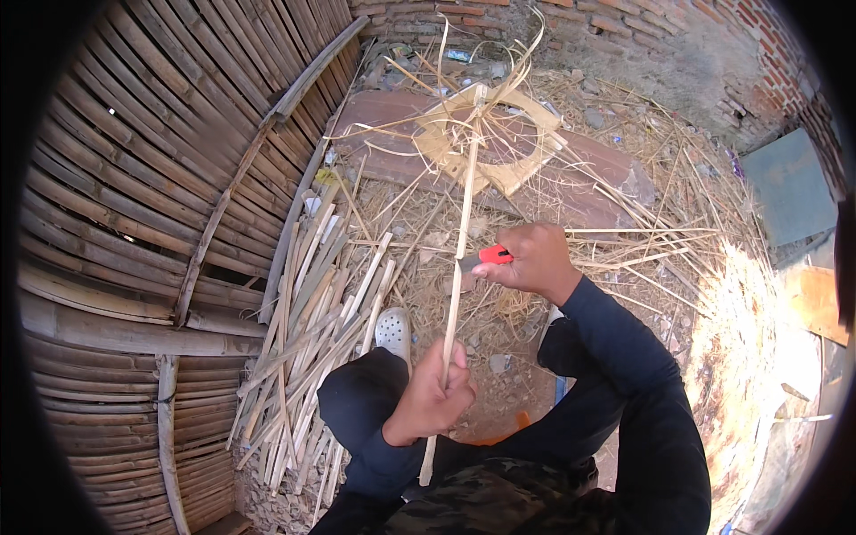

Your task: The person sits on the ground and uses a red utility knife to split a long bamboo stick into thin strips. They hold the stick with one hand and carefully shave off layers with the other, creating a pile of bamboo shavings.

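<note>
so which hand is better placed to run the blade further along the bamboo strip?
Right. The right hand already grips the red-handled knife, blade against the bamboo strip. The left hand is clamped lower on the strip, steadying it.

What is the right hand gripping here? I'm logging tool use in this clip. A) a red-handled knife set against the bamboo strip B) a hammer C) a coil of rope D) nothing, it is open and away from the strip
A: the right hand is closed around a red-handled knife whose blade meets the long bamboo strip, which the left hand grips lower down.
</note>
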`<move>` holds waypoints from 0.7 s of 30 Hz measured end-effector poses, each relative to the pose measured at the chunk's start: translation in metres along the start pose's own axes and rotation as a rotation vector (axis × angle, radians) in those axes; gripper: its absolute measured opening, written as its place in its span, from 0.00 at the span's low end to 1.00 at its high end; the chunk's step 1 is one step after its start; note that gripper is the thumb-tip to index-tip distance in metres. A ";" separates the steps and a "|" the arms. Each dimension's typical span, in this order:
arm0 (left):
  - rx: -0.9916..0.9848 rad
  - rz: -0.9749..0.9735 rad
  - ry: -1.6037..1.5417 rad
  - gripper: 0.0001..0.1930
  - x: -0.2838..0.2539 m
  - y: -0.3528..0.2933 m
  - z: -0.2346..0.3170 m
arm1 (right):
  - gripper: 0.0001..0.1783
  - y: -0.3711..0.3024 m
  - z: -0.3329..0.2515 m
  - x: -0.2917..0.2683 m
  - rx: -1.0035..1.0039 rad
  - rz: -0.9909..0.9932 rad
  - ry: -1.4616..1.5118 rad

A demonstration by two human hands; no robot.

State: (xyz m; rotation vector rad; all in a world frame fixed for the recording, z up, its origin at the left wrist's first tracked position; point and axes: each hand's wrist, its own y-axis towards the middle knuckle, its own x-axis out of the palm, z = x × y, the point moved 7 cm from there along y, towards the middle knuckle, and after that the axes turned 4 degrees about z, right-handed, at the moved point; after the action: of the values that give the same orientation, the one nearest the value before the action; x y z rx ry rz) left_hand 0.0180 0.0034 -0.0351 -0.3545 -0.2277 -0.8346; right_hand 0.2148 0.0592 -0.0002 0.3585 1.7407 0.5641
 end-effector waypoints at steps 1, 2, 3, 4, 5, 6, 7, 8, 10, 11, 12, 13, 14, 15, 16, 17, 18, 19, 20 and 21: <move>0.010 -0.016 0.001 0.14 0.002 0.000 -0.002 | 0.33 0.003 0.010 -0.002 0.050 0.010 0.001; 0.020 -0.032 0.000 0.14 0.003 0.000 -0.005 | 0.33 0.006 0.023 -0.004 0.101 0.018 0.002; 0.029 -0.049 -0.001 0.14 0.005 0.001 -0.006 | 0.33 0.008 0.030 -0.006 0.151 0.026 0.002; 0.019 -0.051 0.011 0.14 0.005 -0.001 -0.006 | 0.33 0.006 0.027 -0.004 0.192 0.020 0.024; 0.014 -0.053 0.023 0.14 0.004 0.000 -0.004 | 0.33 0.003 0.018 -0.003 0.155 -0.005 0.047; 0.006 -0.051 0.043 0.14 0.001 -0.001 -0.002 | 0.33 -0.001 0.005 -0.001 0.120 -0.024 0.079; 0.008 -0.045 0.028 0.14 0.001 -0.003 -0.002 | 0.33 -0.005 -0.008 0.000 0.086 -0.044 0.110; 0.013 -0.044 0.012 0.14 0.001 -0.003 -0.002 | 0.34 -0.008 -0.020 -0.002 0.042 -0.036 0.122; 0.020 -0.059 -0.006 0.14 0.002 -0.002 -0.002 | 0.34 -0.014 -0.038 -0.004 -0.043 -0.032 0.147; 0.018 -0.076 -0.004 0.14 0.003 -0.003 -0.001 | 0.34 -0.010 -0.025 -0.004 0.027 -0.029 0.093; 0.011 -0.093 -0.005 0.14 0.005 -0.005 -0.002 | 0.34 -0.003 -0.003 -0.004 0.098 -0.029 0.040; -0.003 -0.094 0.013 0.15 0.006 -0.006 -0.004 | 0.35 0.001 0.017 -0.003 0.170 -0.030 -0.013; -0.012 -0.099 0.035 0.15 0.008 -0.005 -0.003 | 0.34 0.004 0.028 -0.003 0.195 -0.015 -0.026; -0.016 -0.106 0.056 0.16 0.011 -0.004 -0.003 | 0.34 0.007 0.040 -0.003 0.218 0.002 -0.042; -0.024 -0.121 0.038 0.16 0.015 -0.003 -0.004 | 0.34 0.009 0.051 -0.003 0.240 0.020 -0.057; -0.028 -0.133 0.022 0.16 0.017 -0.003 -0.006 | 0.34 0.010 0.068 -0.002 0.356 -0.004 -0.088; -0.037 -0.142 0.007 0.16 0.018 -0.004 -0.010 | 0.33 0.008 0.084 0.000 0.476 -0.030 -0.113; -0.039 -0.166 0.031 0.16 0.018 -0.005 -0.015 | 0.34 0.011 0.103 0.000 0.493 -0.027 -0.145; -0.039 -0.193 0.049 0.16 0.018 -0.005 -0.023 | 0.34 0.014 0.126 -0.002 0.509 -0.026 -0.184; -0.040 -0.224 0.064 0.16 0.022 -0.004 -0.024 | 0.35 0.015 0.137 -0.005 0.526 -0.029 -0.227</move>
State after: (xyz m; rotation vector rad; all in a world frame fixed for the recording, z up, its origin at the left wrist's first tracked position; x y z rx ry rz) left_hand 0.0308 -0.0235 -0.0485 -0.3430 -0.1930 -1.0708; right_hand 0.3477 0.0937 -0.0113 0.7346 1.6510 0.0293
